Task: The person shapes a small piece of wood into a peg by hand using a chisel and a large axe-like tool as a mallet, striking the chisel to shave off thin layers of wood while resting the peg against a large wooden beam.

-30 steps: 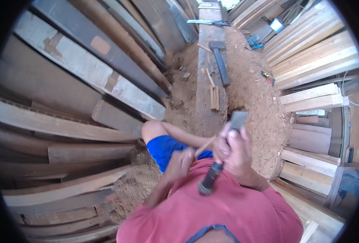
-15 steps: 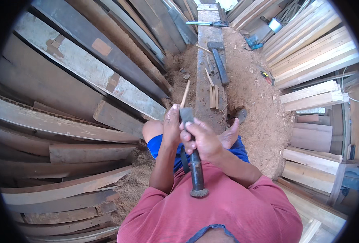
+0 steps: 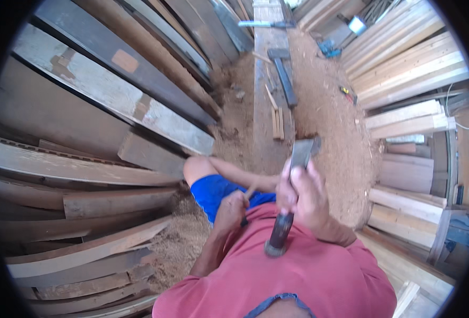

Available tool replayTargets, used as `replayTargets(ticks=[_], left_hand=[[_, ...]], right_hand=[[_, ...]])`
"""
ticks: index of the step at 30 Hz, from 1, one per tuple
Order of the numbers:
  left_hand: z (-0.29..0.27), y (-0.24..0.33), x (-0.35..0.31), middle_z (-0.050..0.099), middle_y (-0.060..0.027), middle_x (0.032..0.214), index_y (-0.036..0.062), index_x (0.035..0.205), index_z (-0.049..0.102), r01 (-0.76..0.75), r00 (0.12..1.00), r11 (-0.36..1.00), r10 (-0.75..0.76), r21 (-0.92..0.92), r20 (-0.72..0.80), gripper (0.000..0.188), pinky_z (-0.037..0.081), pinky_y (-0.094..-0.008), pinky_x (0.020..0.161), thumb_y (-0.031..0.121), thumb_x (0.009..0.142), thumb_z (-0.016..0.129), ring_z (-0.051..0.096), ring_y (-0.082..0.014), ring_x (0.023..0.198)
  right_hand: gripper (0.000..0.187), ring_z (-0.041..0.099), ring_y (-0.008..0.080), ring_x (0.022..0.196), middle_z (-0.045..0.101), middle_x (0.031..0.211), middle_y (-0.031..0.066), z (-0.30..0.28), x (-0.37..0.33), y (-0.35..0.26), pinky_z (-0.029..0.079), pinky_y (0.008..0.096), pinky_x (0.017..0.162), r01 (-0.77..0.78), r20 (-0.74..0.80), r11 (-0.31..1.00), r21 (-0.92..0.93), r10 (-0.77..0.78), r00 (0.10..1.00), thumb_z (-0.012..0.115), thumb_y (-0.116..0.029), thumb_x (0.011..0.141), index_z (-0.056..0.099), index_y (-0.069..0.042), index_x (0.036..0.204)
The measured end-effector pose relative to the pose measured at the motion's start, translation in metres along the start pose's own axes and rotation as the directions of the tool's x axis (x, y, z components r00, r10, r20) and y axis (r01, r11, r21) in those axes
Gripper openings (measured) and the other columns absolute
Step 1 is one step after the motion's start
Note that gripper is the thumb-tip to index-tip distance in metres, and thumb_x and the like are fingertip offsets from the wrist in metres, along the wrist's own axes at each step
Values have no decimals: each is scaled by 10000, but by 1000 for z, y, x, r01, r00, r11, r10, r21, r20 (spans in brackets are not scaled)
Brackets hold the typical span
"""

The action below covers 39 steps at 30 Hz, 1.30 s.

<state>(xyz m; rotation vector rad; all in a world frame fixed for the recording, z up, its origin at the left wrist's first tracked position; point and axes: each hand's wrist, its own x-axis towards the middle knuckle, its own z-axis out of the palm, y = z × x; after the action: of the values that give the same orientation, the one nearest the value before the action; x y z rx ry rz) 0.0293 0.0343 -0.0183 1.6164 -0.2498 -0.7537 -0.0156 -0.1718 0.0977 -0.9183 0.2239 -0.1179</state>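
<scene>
Right hand (image 3: pixel 303 193) clamped on hammer (image 3: pixel 292 196), left hand (image 3: pixel 231 209) gripping thin wooden stick (image 3: pixel 250 190), sawdust floor (image 3: pixel 329 116) beyond.

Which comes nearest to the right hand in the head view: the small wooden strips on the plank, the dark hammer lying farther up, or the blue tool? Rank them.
From the right hand:
1. Small wooden strips, just beyond it on the plank.
2. Dark hammer, farther up the plank.
3. Blue tool, upper right on the sawdust.
</scene>
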Motion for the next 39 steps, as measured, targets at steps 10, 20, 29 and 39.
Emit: replayTargets(ticks=[10,20,29,39], left_hand=[[17,26,55,476,44,689,66,951,536,-177,983,961,184,-213,12,183,325,-190,532,234,1013,499,392,-34,580],[20,31,60,437,18,650,43,1030,545,102,950,944,0,-312,311,353,290,-205,476,373,1027,420,353,-54,525],[18,28,72,370,19,554,77,965,524,255,958,729,-103,-636,267,349,233,-225,421,406,1010,416,286,-81,428],[16,59,86,495,26,777,74,965,526,-28,995,960,0,-278,-98,276,419,-216,628,302,1035,389,457,-53,710]], right_hand=[[221,442,-4,490,535,686,-34,-47,57,29,361,171,407,-46,-170,922,-385,-22,985,631,-287,934,584,-78,987],[297,579,133,765,585,733,18,-68,58,38,417,366,841,-139,-249,665,-734,-73,966,567,-354,933,596,-74,1025],[145,524,66,546,590,795,29,-51,63,44,461,220,493,-36,-249,989,-142,-1,969,474,-166,991,514,-69,1091],[159,428,60,485,534,738,12,7,36,67,434,245,459,-386,36,871,306,394,918,456,-190,996,498,-50,1058]])
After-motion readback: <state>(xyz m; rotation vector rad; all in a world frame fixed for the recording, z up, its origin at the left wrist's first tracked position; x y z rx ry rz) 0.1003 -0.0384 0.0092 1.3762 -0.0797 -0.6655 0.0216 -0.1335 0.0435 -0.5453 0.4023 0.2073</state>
